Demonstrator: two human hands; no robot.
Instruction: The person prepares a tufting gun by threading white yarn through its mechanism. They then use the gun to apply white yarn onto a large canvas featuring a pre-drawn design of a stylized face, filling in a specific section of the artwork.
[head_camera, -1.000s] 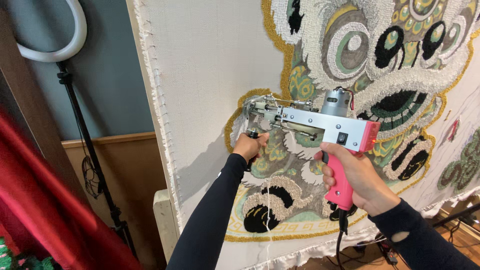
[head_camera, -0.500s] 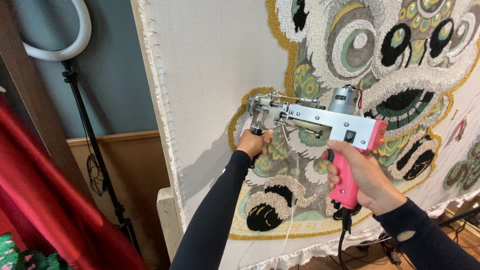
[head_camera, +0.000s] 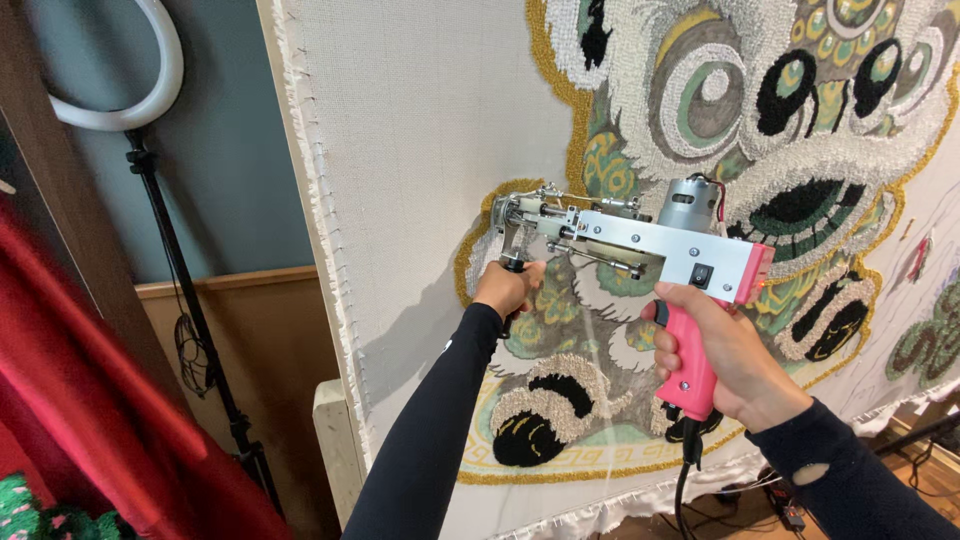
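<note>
Both hands are on the tufting gun (head_camera: 640, 235), which is held level, its nose pressed against the stretched cloth (head_camera: 430, 130) at the gold outline of the lion-face design (head_camera: 760, 130). The right hand (head_camera: 725, 360) has its fingers clenched round the pink grip, cord hanging below. The left hand (head_camera: 508, 287) has its fingers wrapped tight on the dark front handle under the nose. Off to the left stands a ring light (head_camera: 140, 70) on its stand, beside a red curtain (head_camera: 90, 400).

Grey wall (head_camera: 240, 150), wood wainscot (head_camera: 250, 340) (ring light (head_camera: 130, 95) on stand)
</note>
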